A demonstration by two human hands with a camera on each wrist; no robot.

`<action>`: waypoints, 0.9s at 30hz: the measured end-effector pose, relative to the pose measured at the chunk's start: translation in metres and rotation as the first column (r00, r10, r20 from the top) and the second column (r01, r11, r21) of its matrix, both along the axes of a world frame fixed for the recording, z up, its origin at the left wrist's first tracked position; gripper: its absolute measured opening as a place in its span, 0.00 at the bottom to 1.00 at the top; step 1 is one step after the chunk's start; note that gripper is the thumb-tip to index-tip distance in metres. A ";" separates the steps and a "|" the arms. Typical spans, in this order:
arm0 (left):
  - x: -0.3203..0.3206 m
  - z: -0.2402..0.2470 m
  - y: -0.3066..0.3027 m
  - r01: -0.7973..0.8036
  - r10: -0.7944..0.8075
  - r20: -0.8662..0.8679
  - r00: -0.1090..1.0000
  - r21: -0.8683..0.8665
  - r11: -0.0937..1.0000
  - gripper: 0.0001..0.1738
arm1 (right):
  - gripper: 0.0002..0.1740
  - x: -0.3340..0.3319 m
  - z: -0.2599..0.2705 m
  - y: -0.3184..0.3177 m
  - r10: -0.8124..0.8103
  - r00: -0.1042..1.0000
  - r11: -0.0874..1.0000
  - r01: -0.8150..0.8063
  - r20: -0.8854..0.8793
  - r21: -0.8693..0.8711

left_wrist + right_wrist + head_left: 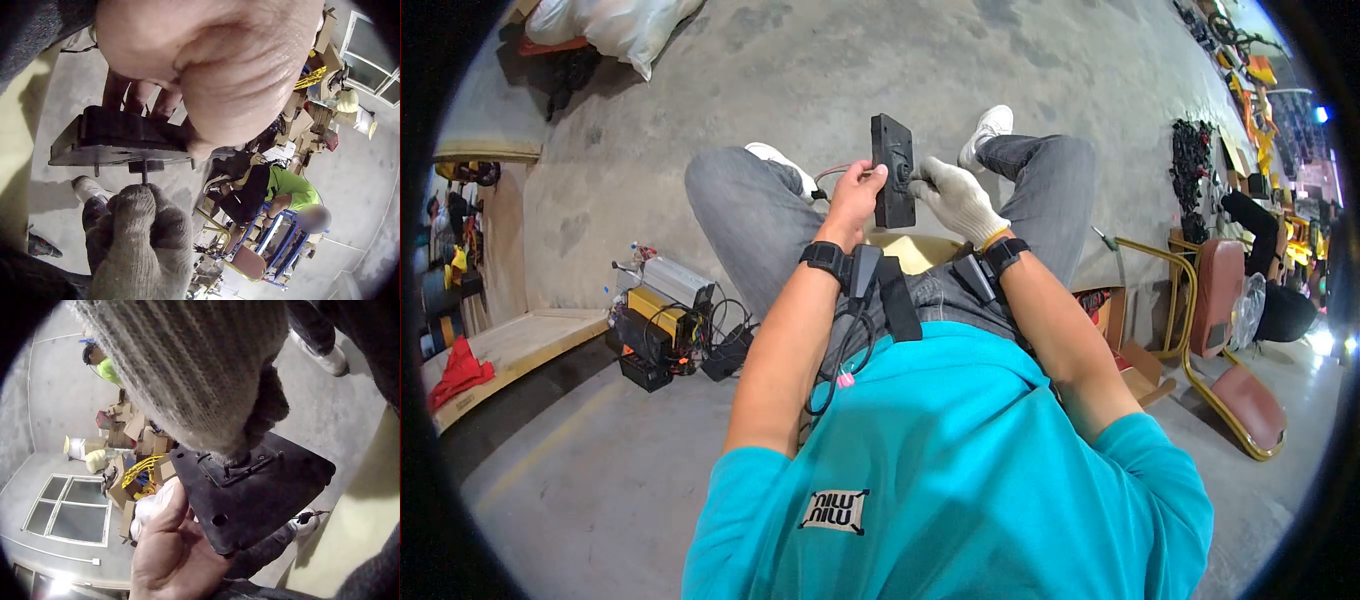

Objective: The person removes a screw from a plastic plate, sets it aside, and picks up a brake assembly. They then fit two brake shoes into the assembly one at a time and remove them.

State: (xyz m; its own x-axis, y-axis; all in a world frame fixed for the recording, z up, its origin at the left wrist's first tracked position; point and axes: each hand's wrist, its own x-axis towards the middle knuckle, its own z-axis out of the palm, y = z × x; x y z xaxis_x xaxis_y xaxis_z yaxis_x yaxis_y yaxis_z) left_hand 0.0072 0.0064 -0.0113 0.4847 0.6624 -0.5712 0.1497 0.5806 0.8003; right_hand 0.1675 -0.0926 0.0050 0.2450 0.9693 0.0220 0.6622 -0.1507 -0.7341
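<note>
A flat black rectangular case (893, 190) is held up between the knees, its raised middle part (234, 467) facing the right hand. My bare left hand (852, 205) grips it by one side, thumb on the edge and fingers behind it. A thin dark stem (145, 172) stands out from the middle of the case. My right hand (962, 203), in a whitish knitted glove, pinches the end of this stem between thumb and fingers. Beside the left hand, a thin reddish cable with a small black connector (305, 517) hangs down behind the case.
Metal and black electrical units (662, 305) with loose cables lie on the floor at the left, near a low wooden platform (530, 350). A brown chair (1220, 290) stands at the right. Another person (289, 190) sits farther off, near cardboard boxes (134, 425).
</note>
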 end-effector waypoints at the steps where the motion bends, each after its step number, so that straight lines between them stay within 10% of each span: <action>1: 0.000 -0.004 0.000 0.005 -0.005 0.027 1.000 -0.021 1.000 0.20 | 0.10 -0.001 0.001 0.000 -0.005 1.000 1.000 0.005 0.007 -0.005; 15: 0.003 -0.028 0.000 0.017 0.006 -0.119 0.993 0.186 0.982 0.20 | 0.13 0.005 -0.003 0.001 -0.144 0.984 0.989 0.139 -0.108 -0.049; 27: -0.014 0.033 0.024 -0.346 0.331 0.105 0.938 0.363 0.865 0.20 | 0.13 0.013 0.014 0.002 -0.486 0.680 0.874 0.370 -0.549 -0.316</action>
